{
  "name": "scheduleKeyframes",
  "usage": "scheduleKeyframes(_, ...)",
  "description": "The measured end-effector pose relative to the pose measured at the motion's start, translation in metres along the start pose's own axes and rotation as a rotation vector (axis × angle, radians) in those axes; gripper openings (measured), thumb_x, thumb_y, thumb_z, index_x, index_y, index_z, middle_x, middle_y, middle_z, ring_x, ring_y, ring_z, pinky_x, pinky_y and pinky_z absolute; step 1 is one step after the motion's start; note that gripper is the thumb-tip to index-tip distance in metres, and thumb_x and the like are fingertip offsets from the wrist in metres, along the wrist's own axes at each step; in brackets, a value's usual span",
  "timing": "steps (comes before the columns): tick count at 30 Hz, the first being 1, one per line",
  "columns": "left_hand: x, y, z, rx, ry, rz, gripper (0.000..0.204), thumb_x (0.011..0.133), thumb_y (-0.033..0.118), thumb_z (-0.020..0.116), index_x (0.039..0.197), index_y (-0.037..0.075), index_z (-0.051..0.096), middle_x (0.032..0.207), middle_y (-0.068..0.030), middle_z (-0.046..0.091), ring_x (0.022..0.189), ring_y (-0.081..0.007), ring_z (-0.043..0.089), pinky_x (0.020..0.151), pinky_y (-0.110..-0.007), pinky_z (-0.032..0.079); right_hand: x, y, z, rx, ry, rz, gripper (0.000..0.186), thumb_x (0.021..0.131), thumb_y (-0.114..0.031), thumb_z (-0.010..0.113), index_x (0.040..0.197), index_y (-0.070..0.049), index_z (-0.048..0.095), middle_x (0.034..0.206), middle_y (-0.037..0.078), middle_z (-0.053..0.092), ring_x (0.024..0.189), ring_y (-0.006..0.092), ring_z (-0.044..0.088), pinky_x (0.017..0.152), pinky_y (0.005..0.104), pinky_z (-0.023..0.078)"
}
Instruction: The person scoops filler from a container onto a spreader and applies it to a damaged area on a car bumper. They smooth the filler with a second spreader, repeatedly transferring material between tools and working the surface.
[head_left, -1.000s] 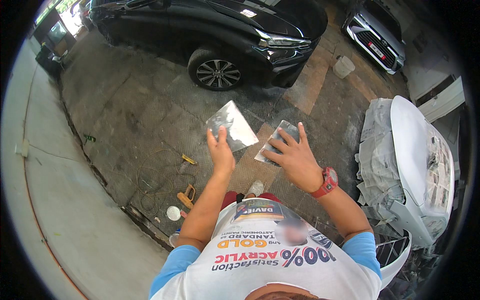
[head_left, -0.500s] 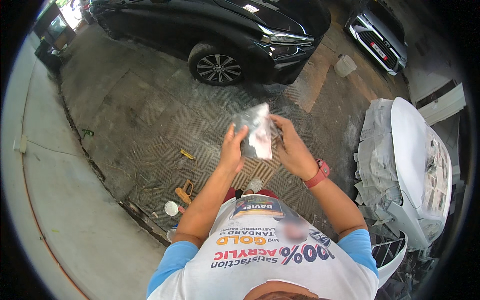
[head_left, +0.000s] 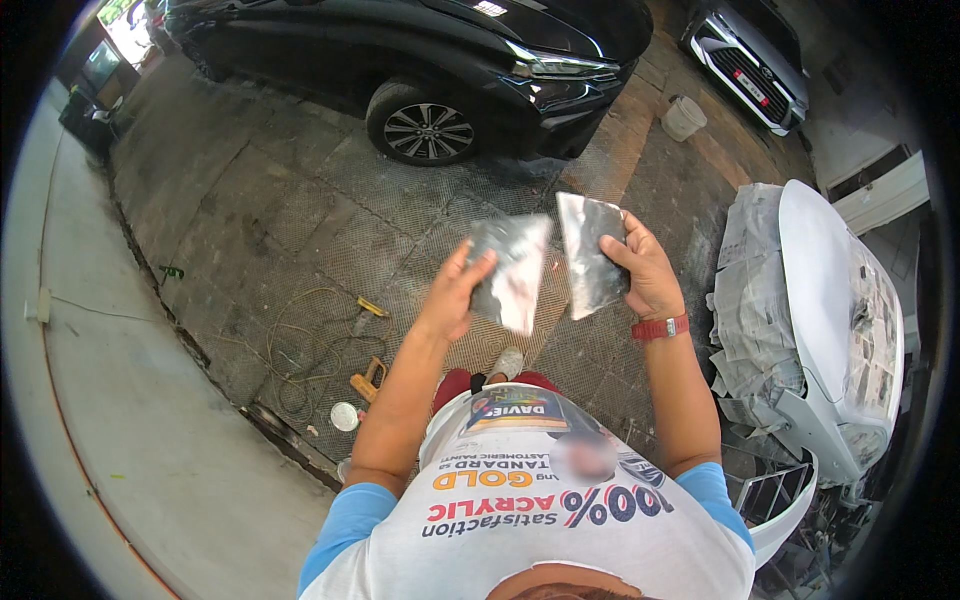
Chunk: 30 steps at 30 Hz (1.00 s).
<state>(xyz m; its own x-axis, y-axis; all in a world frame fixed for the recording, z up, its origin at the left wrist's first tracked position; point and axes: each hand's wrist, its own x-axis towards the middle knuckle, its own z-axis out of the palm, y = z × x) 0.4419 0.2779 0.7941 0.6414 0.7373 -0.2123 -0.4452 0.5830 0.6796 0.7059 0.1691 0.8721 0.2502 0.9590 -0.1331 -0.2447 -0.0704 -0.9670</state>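
Head view shows both hands loaded: the left hand point(head_left: 452, 292) grips the left plate point(head_left: 508, 275) with its thumb on the smeared face, and the right hand point(head_left: 652, 274) clasps the right plate point(head_left: 592, 262) by its outer side, thumb likewise on the face. Between the hands the two plates stand near each other but apart, tilted, above the floor point(head_left: 300, 200). White patches on the left plate look like paste, though blur hides how thick it lies. If it is runny, a steep tilt could let it drip onto the shoe point(head_left: 508, 362) below and between the hands. Residue under either thumb might make a plate slip, and edges meeting off-angle could nick a fingertip. Below and left of the left hand, the looped cable point(head_left: 272, 345) could snag a foot stepping that way.
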Motion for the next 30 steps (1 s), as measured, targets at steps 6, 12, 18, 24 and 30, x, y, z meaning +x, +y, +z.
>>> scheduleKeyframes(6, 0.01, -0.003, -0.012, -0.253, -0.109, 0.056, 0.055, 0.115, 0.027, 0.065, 0.165, 0.013, 0.046, 0.142, -0.0074, 0.07, 0.131, -0.0183, 0.068, 0.111, -0.041, 0.058, -0.005, 0.042, -0.022, -0.379, -0.077, 0.109, 0.047, 0.098, -0.002, 0.078, 0.143, -0.007, 0.066, 0.133, 0.006, 0.076, 0.122, 0.0184, 0.071, 0.11, 0.0351, 0.054)
scheduleKeyframes(12, 0.011, -0.002, 0.011, 0.343, 0.006, 0.216, 0.049, 0.117, 0.026, 0.062, 0.16, 0.006, 0.05, 0.139, -0.0078, 0.07, 0.124, -0.0153, 0.066, 0.109, -0.034, 0.054, -0.009, 0.004, 0.062, -1.397, 0.101, -0.585, 0.047, 0.094, -0.004, 0.07, 0.139, -0.019, 0.071, 0.137, 0.009, 0.071, 0.135, 0.0329, 0.064, 0.121, 0.0563, 0.044)
scheduleKeyframes(18, 0.019, -0.015, 0.004, 0.483, 0.305, 0.488, 0.038, 0.118, 0.019, 0.059, 0.151, 0.003, 0.054, 0.131, -0.0093, 0.071, 0.118, -0.0169, 0.068, 0.104, -0.034, 0.055, -0.029, 0.036, 0.052, -1.672, -0.25, -0.637, 0.048, 0.093, -0.01, 0.069, 0.138, -0.024, 0.073, 0.149, 0.007, 0.065, 0.149, 0.0328, 0.055, 0.131, 0.0687, 0.027)
scheduleKeyframes(24, 0.035, -0.006, -0.018, 0.068, 0.245, 0.433, 0.036, 0.117, 0.019, 0.06, 0.148, 0.003, 0.053, 0.132, -0.0099, 0.07, 0.117, -0.0185, 0.07, 0.103, -0.035, 0.058, -0.044, -0.001, 0.083, -1.348, -0.331, -0.728, 0.061, 0.087, 0.002, 0.07, 0.142, -0.023, 0.07, 0.158, 0.012, 0.058, 0.156, 0.0378, 0.048, 0.131, 0.0686, 0.031)
scheduleKeyframes(30, 0.025, -0.023, 0.008, -0.055, 0.045, 0.247, 0.032, 0.116, 0.014, 0.062, 0.147, 0.005, 0.058, 0.134, -0.0061, 0.071, 0.119, -0.0171, 0.071, 0.104, -0.037, 0.059, -0.005, 0.055, 0.031, -1.447, -0.033, -0.607, 0.076, 0.09, 0.008, 0.068, 0.158, -0.014, 0.045, 0.16, 0.026, 0.048, 0.111, 0.0508, 0.074, 0.083, 0.053, 0.066)
